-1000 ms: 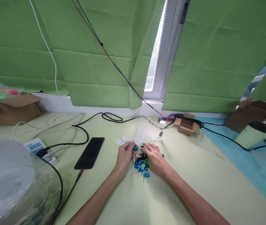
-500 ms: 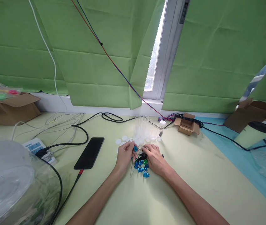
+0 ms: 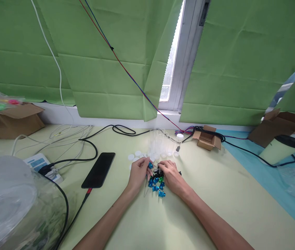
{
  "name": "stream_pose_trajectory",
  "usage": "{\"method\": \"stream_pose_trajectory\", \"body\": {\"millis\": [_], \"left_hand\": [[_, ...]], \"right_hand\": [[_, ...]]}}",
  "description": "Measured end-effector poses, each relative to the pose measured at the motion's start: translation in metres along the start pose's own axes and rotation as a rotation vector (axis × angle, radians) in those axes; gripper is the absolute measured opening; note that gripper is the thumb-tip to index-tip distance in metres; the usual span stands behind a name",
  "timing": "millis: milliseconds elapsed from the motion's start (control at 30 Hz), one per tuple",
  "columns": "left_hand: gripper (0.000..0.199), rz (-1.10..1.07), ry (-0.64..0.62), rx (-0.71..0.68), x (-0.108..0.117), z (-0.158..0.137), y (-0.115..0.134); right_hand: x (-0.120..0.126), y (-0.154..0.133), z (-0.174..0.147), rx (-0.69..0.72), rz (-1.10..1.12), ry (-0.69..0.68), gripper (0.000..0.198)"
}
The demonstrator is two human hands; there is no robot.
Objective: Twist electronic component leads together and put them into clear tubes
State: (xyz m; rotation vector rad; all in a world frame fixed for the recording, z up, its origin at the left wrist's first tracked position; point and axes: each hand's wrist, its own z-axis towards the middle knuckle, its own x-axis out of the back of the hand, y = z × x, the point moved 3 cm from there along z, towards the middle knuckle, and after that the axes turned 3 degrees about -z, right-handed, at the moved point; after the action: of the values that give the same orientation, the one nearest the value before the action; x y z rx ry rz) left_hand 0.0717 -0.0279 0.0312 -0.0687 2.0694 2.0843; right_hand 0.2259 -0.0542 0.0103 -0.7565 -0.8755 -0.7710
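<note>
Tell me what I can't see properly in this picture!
Head view: one side of the blue metallic fitting, hidden by the left hand's grip.
Head view: whether anything lies beneath the right hand's grip, covered by the hand itself.
Head view: how many black pieces; they're small and overlapping.
Head view: the rest of the clear plastic bag, cut off by the left edge.
Head view: writing on the white-and-blue block, too small.

Creased green fabric blinds (image 3: 90, 76) hang above a low white wall strip (image 3: 51, 114). Daylight enters beside a pale-grey window frame (image 3: 185, 48), beyond a smooth, pale-yellow tabletop (image 3: 230, 187).
</note>
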Motion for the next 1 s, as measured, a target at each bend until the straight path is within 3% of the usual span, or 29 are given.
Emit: {"method": "stream_pose_trajectory", "body": {"millis": [300,667,1000], "left_hand": [[0.038,0.003,0.004,0.005,-0.001,-0.002,0.002],[0.036,0.015,-0.028,-0.009,-0.001,-0.001,0.003],[0.035,0.012,-0.064,-0.022,-0.003,0.0,-0.001]], "right_hand": [[0.0,0.004,0.0,-0.002,0.057,0.081,0.051],[0.015,-0.009,-0.004,-0.017,0.266,0.28,0.029],[0.013,-0.019,-0.007,0.017,0.349,0.293,0.026]]}}
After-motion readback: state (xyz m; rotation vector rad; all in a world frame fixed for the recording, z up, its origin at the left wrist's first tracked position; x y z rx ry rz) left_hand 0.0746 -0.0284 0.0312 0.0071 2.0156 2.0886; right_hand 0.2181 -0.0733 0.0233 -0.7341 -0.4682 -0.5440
